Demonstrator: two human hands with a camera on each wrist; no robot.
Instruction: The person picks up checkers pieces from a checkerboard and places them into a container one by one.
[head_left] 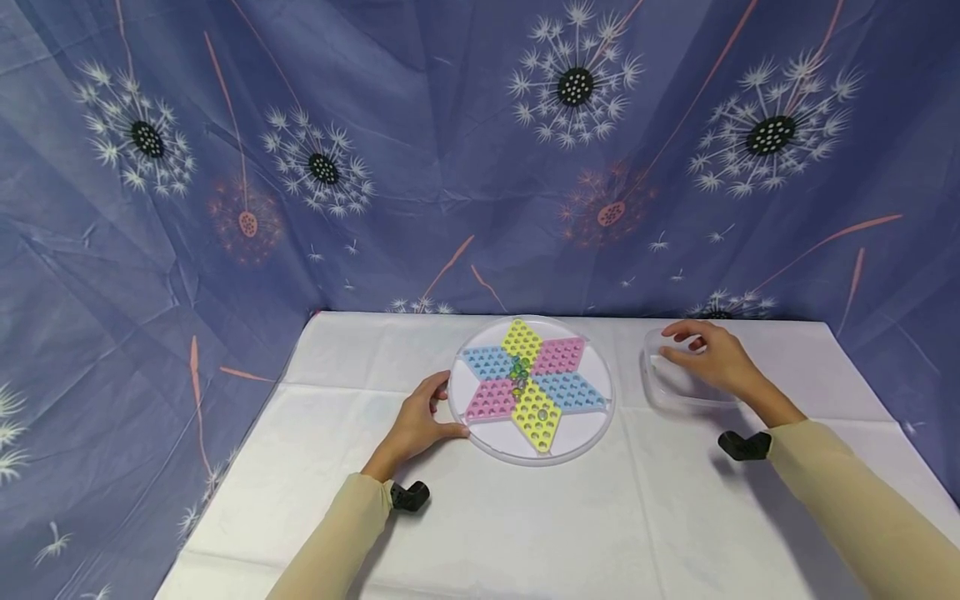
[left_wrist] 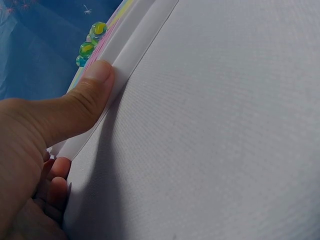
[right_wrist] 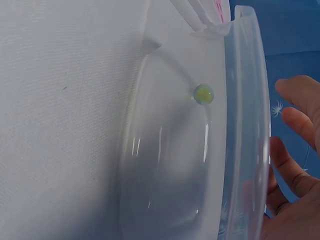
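A round white Chinese checkers board bears a star of yellow, pink and blue points. At its left edge my left hand grips the rim, the thumb on top and the fingers curled at the side. Several glass marbles are clustered near the board's middle, and a single clear marble sits in the near yellow point. My right hand hovers over a clear plastic box, its fingers loosely bent with nothing between them. Inside that box lies one yellow-green marble.
A white cloth covers the table. Behind it hangs a blue curtain with a dandelion print, which also runs down the left side. The clear box stands to the right of the board, a short gap apart.
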